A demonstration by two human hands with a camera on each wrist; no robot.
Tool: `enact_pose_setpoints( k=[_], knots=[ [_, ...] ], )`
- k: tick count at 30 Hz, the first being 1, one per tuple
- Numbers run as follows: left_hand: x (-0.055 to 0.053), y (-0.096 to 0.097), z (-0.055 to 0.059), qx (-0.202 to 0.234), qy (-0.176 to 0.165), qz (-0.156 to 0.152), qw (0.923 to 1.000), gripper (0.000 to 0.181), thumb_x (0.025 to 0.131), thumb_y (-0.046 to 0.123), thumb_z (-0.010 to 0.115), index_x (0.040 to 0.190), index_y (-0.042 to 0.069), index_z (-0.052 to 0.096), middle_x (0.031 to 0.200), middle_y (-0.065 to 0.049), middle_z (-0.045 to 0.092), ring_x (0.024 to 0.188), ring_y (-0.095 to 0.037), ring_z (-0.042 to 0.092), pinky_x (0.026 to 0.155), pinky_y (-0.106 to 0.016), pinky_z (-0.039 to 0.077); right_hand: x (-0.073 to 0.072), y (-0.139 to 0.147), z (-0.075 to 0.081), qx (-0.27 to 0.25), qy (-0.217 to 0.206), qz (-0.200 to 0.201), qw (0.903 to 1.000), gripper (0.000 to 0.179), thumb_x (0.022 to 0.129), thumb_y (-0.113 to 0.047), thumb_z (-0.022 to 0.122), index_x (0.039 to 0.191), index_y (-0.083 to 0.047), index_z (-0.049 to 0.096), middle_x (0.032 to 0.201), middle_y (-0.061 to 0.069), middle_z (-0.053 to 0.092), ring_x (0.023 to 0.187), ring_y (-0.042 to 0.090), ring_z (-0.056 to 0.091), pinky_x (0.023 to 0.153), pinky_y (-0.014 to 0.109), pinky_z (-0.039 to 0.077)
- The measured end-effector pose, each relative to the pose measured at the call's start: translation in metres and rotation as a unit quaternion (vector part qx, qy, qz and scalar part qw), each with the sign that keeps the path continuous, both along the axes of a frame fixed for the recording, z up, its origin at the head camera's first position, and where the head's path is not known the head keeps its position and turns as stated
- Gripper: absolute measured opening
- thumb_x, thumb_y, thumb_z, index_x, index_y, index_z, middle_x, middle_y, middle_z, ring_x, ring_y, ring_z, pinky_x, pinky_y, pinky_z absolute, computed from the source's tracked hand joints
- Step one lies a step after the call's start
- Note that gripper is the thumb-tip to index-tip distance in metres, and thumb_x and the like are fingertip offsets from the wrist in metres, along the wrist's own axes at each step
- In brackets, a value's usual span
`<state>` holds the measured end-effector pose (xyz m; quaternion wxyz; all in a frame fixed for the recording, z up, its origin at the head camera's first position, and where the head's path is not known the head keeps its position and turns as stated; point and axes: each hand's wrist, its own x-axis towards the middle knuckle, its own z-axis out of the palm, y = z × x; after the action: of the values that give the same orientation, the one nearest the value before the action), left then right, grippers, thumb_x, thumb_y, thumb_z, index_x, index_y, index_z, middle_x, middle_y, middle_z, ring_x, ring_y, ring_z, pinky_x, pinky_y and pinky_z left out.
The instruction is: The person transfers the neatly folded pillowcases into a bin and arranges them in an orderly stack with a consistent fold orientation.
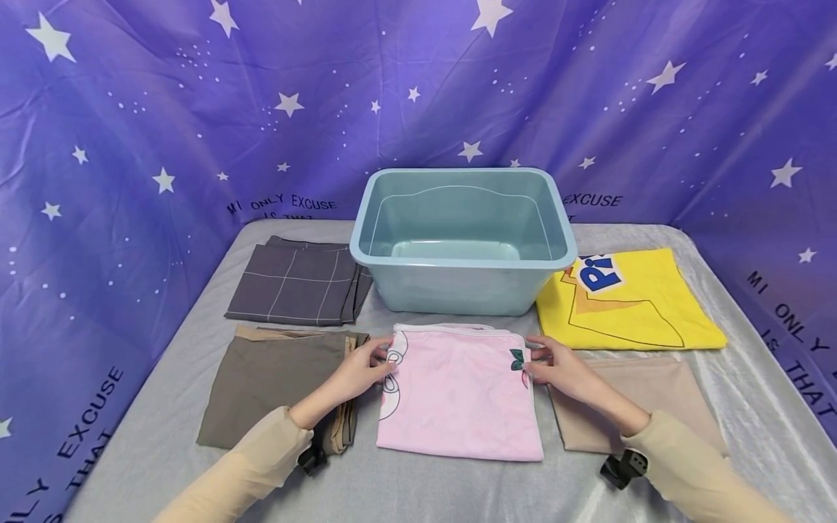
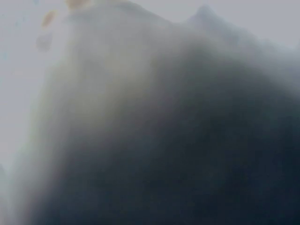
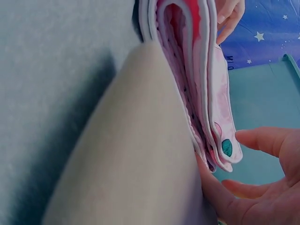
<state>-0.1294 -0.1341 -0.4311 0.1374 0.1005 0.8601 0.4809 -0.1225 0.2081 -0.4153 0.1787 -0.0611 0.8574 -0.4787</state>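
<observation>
Just below the frame's centre, the left hand and right hand touch opposite sides of the pink cloth, likely steadying it evenly. Both look loosely spread.

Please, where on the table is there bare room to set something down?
The grey tablecloth is bare on the near side of the pink cloth and left of the brown cloth. The pink cloth's sides are crowded by the left hand and right hand.
</observation>
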Motion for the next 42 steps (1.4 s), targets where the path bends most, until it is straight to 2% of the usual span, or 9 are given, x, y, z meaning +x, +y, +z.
enact_pose_setpoints(
  k=[7,16,20,27,42],
  knots=[
    [0.001,0.002,0.002,0.031,-0.036,0.009,0.9988,0.049,0.083,0.007,0.059,0.126,-0.006,0.041,0.099,-0.018,0.054,0.073,-0.02,0.057,0.059,-0.033,0.051,-0.001,-0.003,-0.003,0.012,0.0,-0.003,0.9999,0.063,0.083,-0.013,0.06,0.13,0.011,0.025,0.089,0.015,0.05,0.072,0.017,0.054,0.063,0.025,0.05],
    [0.0,0.005,-0.002,0.055,-0.082,0.033,0.9946,0.047,0.082,0.001,0.057,0.126,-0.003,0.042,0.092,-0.013,0.052,0.063,-0.012,0.054,0.056,-0.03,0.051,0.002,-0.007,-0.001,0.014,-0.004,-0.012,0.9998,0.066,0.083,-0.016,0.061,0.132,0.006,0.024,0.092,0.014,0.054,0.07,0.016,0.054,0.056,0.024,0.045],
    [0.0,0.005,-0.004,0.069,-0.104,0.03,0.9917,0.049,0.083,0.0,0.056,0.129,-0.003,0.038,0.088,-0.011,0.052,0.064,-0.012,0.052,0.055,-0.03,0.051,0.004,-0.006,-0.003,0.005,0.011,-0.006,0.9999,0.068,0.082,-0.013,0.061,0.133,0.006,0.021,0.093,0.015,0.054,0.071,0.017,0.053,0.055,0.024,0.045],
    [0.001,0.006,-0.005,0.11,-0.149,0.018,0.9824,0.054,0.083,-0.002,0.053,0.133,-0.004,0.03,0.077,-0.005,0.049,0.064,-0.011,0.05,0.054,-0.029,0.049,0.006,-0.007,-0.007,-0.019,0.018,0.001,0.9997,0.071,0.081,-0.008,0.06,0.135,0.004,0.016,0.09,0.014,0.053,0.069,0.013,0.051,0.052,0.023,0.042],
    [0.004,0.009,-0.003,0.142,-0.172,0.04,0.974,0.056,0.083,-0.007,0.051,0.133,-0.002,0.029,0.067,-0.001,0.044,0.06,-0.01,0.048,0.05,-0.025,0.045,0.012,-0.011,-0.013,-0.087,0.021,0.012,0.9959,0.069,0.083,0.001,0.056,0.139,-0.006,0.015,0.085,0.015,0.054,0.057,0.01,0.048,0.046,0.021,0.037]
  ],
)
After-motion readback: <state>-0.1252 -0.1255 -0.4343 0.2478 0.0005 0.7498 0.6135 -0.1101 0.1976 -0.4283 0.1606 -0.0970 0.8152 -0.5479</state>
